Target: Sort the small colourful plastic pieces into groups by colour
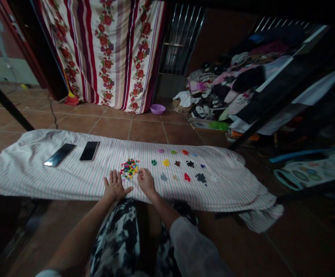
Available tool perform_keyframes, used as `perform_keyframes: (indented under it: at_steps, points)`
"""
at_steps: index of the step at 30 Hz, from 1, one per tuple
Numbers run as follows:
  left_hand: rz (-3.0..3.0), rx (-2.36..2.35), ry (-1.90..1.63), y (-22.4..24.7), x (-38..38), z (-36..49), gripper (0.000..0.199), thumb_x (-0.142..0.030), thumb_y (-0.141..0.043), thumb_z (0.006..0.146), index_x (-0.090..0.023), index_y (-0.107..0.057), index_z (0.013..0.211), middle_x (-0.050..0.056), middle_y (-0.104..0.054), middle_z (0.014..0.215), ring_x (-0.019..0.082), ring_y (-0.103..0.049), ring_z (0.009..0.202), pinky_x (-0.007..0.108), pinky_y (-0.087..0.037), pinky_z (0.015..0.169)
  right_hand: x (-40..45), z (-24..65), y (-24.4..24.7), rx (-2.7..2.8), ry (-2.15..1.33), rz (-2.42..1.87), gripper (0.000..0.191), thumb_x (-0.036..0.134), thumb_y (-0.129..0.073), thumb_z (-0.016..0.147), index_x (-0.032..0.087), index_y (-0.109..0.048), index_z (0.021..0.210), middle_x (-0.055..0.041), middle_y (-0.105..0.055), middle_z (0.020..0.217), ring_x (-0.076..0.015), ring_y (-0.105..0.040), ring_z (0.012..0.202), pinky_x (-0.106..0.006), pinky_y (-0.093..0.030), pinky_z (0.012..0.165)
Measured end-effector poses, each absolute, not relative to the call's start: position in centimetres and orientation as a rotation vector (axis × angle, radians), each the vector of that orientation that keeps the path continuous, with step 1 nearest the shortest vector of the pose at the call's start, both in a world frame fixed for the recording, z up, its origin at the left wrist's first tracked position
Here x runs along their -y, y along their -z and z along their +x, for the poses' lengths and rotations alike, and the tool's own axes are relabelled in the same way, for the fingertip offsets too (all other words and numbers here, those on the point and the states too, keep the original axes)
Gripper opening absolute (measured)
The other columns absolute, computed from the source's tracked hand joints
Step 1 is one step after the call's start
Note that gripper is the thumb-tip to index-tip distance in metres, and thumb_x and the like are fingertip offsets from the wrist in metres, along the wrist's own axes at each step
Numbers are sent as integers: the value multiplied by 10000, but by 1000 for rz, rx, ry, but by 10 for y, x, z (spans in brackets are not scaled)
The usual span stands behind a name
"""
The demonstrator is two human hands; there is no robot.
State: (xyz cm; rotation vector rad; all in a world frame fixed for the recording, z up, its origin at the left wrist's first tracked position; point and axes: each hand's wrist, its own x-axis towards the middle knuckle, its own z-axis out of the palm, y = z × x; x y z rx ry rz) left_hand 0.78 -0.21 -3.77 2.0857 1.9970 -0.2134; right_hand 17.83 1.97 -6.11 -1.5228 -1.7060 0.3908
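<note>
A mixed heap of tiny coloured pieces (130,168) lies on the striped cloth (104,152), too small to tell their exact kind. My left hand (115,187) rests flat at the heap's lower left, fingers spread, with nothing in it. At the heap's right edge is my right hand (146,181), thumb and fingers pinched together. Whatever sits in that pinch is too small to make out. Right of it, small piles stand sorted by colour, among them a green pile (154,162), a yellow pile (165,162), a black pile (189,164), a grey pile (163,177) and a red pile (187,177).
Two phones, a silver-edged one (60,154) and a dark one (89,151), lie at the cloth's left. Beyond the table hang a floral curtain (106,54) and, below it, a purple basin (158,109) on the tiled floor. Heaped clothes (222,88) fill the back right.
</note>
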Motion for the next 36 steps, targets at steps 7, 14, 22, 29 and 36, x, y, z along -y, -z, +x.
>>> perform_keyframes:
  at_steps: [7, 14, 22, 29, 36]
  points:
    - [2076, -1992, 206, 37, 2, 9, 1124, -829, -178, 726, -17, -67, 1494, 202, 19, 1577, 367, 65, 1461, 622, -37, 1134, -53, 220, 53, 1546, -281, -1666, 241, 95, -443, 803, 196, -637, 906, -58, -613, 926, -175, -581, 868, -298, -461, 833]
    - [2054, -1978, 219, 34, 2, 9, 1126, -829, -180, 725, -16, -58, 1493, 204, 34, 1571, 362, 77, 1459, 615, -31, 1137, -76, 252, 57, 1537, -268, -1764, 245, 58, -474, 780, 184, -665, 868, -63, -635, 894, -172, -584, 871, -291, -460, 845]
    - [2048, -1976, 216, 33, 2, 9, 1149, -846, -177, 712, -12, -55, 1493, 199, 44, 1572, 356, 89, 1458, 613, -20, 1140, -79, 255, 62, 1635, -227, -1800, 333, 16, -443, 773, 180, -704, 898, -74, -664, 893, -174, -593, 910, -281, -448, 867]
    - [2036, -1964, 243, 29, 2, 10, 1152, -847, -175, 711, -9, -45, 1491, 199, 59, 1568, 355, 100, 1456, 610, -22, 1141, -74, 255, 54, 1657, -250, -1793, 347, 32, -429, 796, 167, -709, 952, -91, -667, 961, -179, -588, 972, -279, -444, 892]
    - [2032, -1966, 237, 27, 3, 10, 1134, -831, -193, 724, -13, -30, 1492, 202, 55, 1568, 355, 90, 1457, 609, -30, 1141, -63, 234, 42, 1726, -291, -1733, 332, 44, -439, 814, 191, -695, 966, -70, -641, 993, -165, -583, 954, -264, -447, 872]
